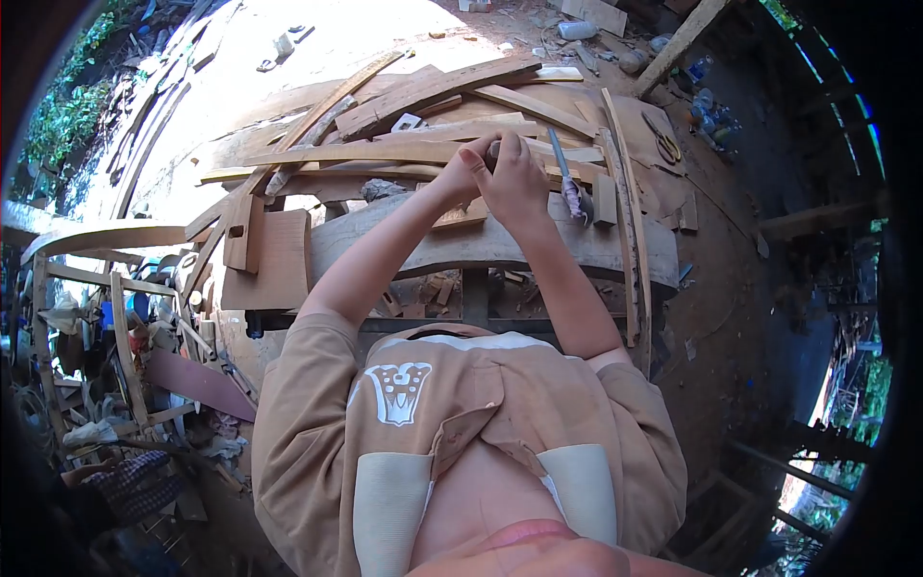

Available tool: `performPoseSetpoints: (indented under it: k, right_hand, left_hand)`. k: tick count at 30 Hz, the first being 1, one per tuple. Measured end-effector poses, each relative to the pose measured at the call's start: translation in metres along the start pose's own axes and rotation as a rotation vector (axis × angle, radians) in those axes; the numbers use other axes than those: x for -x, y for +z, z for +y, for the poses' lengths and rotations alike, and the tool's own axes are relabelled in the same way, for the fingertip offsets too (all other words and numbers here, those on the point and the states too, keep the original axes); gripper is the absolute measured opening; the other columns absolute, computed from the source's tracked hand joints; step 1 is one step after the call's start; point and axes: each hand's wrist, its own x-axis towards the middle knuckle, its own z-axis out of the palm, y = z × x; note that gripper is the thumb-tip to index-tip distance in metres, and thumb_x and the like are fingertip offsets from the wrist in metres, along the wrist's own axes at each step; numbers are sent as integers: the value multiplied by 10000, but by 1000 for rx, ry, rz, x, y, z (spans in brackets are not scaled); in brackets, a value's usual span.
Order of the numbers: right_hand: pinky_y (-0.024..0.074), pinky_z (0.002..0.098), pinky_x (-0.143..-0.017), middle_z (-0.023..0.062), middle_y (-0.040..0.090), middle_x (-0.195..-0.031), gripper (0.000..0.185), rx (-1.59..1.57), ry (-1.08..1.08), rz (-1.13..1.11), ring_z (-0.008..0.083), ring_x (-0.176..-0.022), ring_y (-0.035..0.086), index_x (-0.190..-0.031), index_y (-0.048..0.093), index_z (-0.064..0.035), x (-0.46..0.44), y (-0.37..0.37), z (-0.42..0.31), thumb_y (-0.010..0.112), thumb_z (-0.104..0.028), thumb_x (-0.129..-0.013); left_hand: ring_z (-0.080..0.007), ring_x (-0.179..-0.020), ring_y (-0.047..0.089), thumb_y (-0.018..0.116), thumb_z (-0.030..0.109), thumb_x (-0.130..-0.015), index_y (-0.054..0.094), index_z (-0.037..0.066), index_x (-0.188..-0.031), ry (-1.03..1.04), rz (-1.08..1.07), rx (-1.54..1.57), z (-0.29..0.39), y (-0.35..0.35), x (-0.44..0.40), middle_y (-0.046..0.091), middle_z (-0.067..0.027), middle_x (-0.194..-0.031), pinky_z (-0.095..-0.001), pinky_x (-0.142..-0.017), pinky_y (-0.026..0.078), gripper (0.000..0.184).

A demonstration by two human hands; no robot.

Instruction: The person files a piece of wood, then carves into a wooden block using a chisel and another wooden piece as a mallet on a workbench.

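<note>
My left hand (464, 175) and my right hand (517, 188) are together over the middle of the wooden bench (385, 231), both with bent fingers. Between them shows a bit of a small dark thing, mostly hidden by the fingers, and its kind I cannot make out. Just below the hands, a short light wood piece (460, 217) rests on the bench. To the right of my right hand lies a long thin metal tool (567, 178) with a cloth-wrapped handle, beside a small wood block (604, 200).
Long wood strips (385, 152) and a thick plank (433, 96) lie across the far side. At left, a block with a slot (243, 234) sits on a brown board (279, 260). Yellow-handled pliers or snips (665, 146) lie at right. A cluttered wooden rack (120, 327) stands left.
</note>
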Motion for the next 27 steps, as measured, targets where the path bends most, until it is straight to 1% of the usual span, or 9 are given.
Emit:
performPoseSetpoints:
  k: [2, 5, 9, 12, 14, 18, 20, 24, 27]
  right_hand:
    - [379, 416, -899, 226, 524, -1072, 749, -223, -143, 150, 355, -1049, 497, -1140, 428, 15, -2, 11, 19, 391, -642, -781]
    - [344, 381, -940, 232, 479, -1172, 773, -570, -145, 135, 373, -1103, 451, -1220, 389, 15, -11, 19, 54, 330, -637, -810]
    - [357, 372, -926, 230, 458, -1201, 721, -626, -9, 123, 374, -1087, 461, -1208, 405, 11, -6, 34, 106, 301, -603, -844]
    - [361, 412, -918, 219, 464, -1195, 725, -519, 243, -61, 357, -1082, 473, -1215, 411, -3, 8, 63, 137, 358, -611, -823]
    - [366, 467, -904, 197, 475, -1172, 707, 70, 463, -350, 331, -1108, 450, -1185, 432, -14, 26, 81, 142, 507, -580, -767]
    - [370, 516, -883, 184, 464, -1196, 713, 226, 406, -184, 310, -1117, 451, -1146, 430, -27, 59, 111, 144, 645, -519, -677]
    - [408, 448, -871, 120, 521, -1144, 691, 327, 420, -255, 291, -1069, 501, -1148, 402, -56, 55, 109, 143, 684, -457, -662]
    - [439, 401, -844, 126, 564, -1081, 659, 299, 442, -370, 264, -1027, 540, -1109, 431, -58, 42, 94, 155, 707, -421, -632]
    - [471, 372, -751, 172, 618, -912, 502, 153, 409, -318, 298, -875, 600, -942, 533, -8, 38, 51, 149, 730, -327, -608]
  left_hand:
    - [-96, -810, 484, 668, 114, -703, 471, 21, -1031, 66, -82, -109, -5, 1, -9, 549, -48, -876, -254, -704, 431, 394]
    - [-98, -758, 468, 653, 99, -719, 482, 15, -945, 5, -173, -193, 0, -3, -10, 521, -22, -807, -251, -684, 420, 297]
    - [-46, -621, 395, 665, 128, -762, 473, 72, -760, 67, -107, -103, -5, 1, -13, 451, 39, -684, -212, -547, 359, 200]
    - [-39, -583, 396, 659, 134, -767, 474, 76, -754, -73, -120, -81, 7, -4, -11, 441, 50, -649, -209, -512, 348, 195]
    - [-34, -556, 398, 657, 141, -770, 473, 76, -743, -94, -110, -60, 4, -4, -12, 438, 58, -628, -208, -487, 338, 197]
    - [-36, -576, 391, 660, 137, -766, 476, 69, -768, 18, -23, -74, -1, 3, -14, 436, 57, -645, -206, -500, 338, 196]
    - [-39, -583, 387, 660, 135, -765, 480, 64, -789, 37, -17, -90, -7, 6, -16, 433, 58, -653, -206, -507, 339, 195]
    - [-45, -625, 383, 664, 126, -756, 497, 52, -851, 49, -5, -68, -2, 11, -16, 438, 54, -699, -204, -552, 351, 206]
    - [-47, -651, 389, 667, 123, -752, 506, 48, -873, -8, -21, -58, -2, 8, -15, 448, 49, -723, -204, -578, 356, 214]
